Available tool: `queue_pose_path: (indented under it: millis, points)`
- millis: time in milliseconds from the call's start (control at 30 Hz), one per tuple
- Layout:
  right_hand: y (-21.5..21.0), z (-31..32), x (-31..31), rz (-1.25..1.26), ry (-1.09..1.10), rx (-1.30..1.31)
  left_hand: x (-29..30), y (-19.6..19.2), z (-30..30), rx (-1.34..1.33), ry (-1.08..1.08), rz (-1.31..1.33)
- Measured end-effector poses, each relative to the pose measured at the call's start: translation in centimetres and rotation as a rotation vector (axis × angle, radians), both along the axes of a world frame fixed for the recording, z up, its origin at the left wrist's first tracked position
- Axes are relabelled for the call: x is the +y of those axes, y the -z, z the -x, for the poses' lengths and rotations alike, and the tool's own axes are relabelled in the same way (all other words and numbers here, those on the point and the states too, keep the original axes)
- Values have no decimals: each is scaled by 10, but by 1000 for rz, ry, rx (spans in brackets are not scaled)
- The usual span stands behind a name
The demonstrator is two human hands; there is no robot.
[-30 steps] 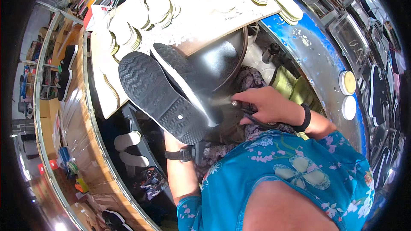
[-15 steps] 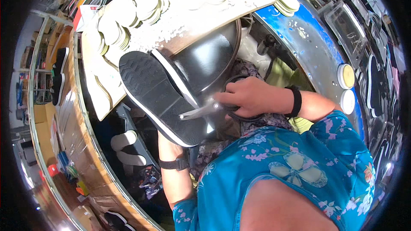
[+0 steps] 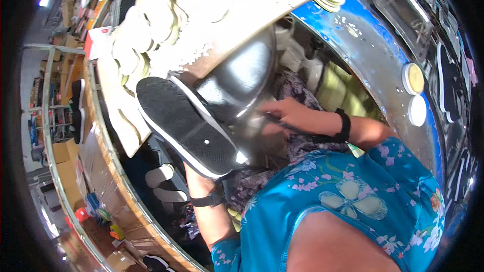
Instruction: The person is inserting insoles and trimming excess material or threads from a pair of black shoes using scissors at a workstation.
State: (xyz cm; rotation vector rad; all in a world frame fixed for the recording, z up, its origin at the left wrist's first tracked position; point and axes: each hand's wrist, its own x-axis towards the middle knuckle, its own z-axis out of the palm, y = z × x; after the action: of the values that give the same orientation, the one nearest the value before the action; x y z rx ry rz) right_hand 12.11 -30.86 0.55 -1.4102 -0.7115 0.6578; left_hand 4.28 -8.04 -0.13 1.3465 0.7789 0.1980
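A pair of black-soled shoes with white edges lies sole-up, side by side, across my left forearm's end. My left hand supports them from beneath, its fingers hidden by the soles. Just right of the shoes, my right hand is closed around scissors; black handle shows below the fingers, while the blades are smeared by motion. A small white bit rests on the nearer sole.
A pale board carries stacked cream insoles and white scraps. Behind the shoes is a shiny dark round seat. A blue-grey metal surface at right holds a round tin and a white lid.
The scissors, earlier laid over the near sole, have moved right off it and now blur. A white bit now shows on the sole. The whole view has shifted slightly.
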Motion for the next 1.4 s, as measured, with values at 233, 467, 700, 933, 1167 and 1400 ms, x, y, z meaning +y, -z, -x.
queue_pose_path:
  millis: [233,467,700,933,1167,1400]
  points:
    - [-11,8,-30,308,181,354,19,-33,-1,252,129,-1175]
    - [12,16,-39,375,163,237,14,-39,14,95,298,-1155]
    - [0,13,-28,434,94,-313,-18,-103,55,404,734,-1212]
    - [12,38,-27,565,85,-74,28,-16,54,139,703,-1280]
    - [1,27,-27,669,199,140,20,-92,85,-236,406,-1304]
    - [6,5,21,586,157,56,70,-156,209,190,88,-1413]
